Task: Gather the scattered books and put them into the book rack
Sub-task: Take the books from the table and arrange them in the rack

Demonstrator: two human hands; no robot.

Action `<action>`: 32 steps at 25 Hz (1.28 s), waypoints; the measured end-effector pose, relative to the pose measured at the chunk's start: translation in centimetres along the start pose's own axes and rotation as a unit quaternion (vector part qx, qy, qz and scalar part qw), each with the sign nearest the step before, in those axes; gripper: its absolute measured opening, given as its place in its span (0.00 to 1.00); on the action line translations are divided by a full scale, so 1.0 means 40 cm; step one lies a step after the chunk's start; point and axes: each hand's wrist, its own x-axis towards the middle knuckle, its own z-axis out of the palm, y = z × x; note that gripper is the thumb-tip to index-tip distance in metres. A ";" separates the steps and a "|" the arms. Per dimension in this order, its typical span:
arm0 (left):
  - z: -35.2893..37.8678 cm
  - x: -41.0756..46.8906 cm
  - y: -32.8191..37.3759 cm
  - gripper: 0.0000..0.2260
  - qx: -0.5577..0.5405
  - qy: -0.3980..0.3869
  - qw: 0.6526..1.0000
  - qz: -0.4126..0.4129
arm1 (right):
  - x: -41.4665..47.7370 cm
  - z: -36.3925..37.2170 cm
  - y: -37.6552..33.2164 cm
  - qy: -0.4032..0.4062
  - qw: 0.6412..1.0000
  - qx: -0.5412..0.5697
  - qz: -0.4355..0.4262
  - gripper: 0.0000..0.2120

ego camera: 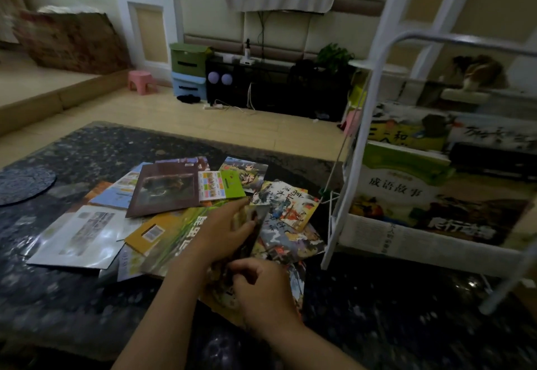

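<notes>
A dark speckled table (58,297) is seen strewn with overlapping books, with a round dark mat (23,183) lying at its far left edge. Beyond it, on the tiled floor, a pink stool (141,80), a green storage box (189,57) stacked on a blue storage box (189,86), a black cabinet (276,90) and a power strip (213,106) are ranged along the wall. A large cardboard box (72,41) is propped further left.

In the pile, a brown book (164,189) is laid over blue and orange covers, a small green booklet (222,186) is set against its right edge, and a glossy white book (84,236) lies at the near left. A yellow book (149,234) and a green book (183,236) are spread under the left forearm, while a painted picture book (290,204) lies between the pile and the rack.

The white book rack (465,40) is stood on the table's right side, just beside the pile. Several books are already held in its tiers, among them a green-and-white storybook (395,189) leaning in the lower tier.

A thin book (250,246) is held tilted on edge above the near side of the pile, between both hands. Its upper part is gripped by the left hand (223,233), fingers closed over the cover; its lower part is gripped by the right hand (261,291), fingers curled around the edge. The exact finger placement is blurred.
</notes>
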 end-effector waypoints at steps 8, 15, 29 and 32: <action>-0.068 0.084 0.242 0.26 -0.033 0.022 0.999 0.037 | -0.019 -0.270 -0.073 0.064 0.995 -0.025 -0.078 0.11; -0.098 0.108 0.529 0.17 -0.067 0.040 0.992 0.097 | -0.046 -0.670 -0.132 0.216 0.957 -0.129 -0.145 0.11; 0.125 0.221 0.995 0.20 0.040 0.037 0.958 0.282 | -0.036 -1.201 -0.080 0.312 0.833 -0.431 -0.155 0.15; 0.162 0.246 1.009 0.19 0.055 0.048 0.956 0.285 | -0.008 -1.224 -0.042 0.345 0.811 -0.442 -0.165 0.14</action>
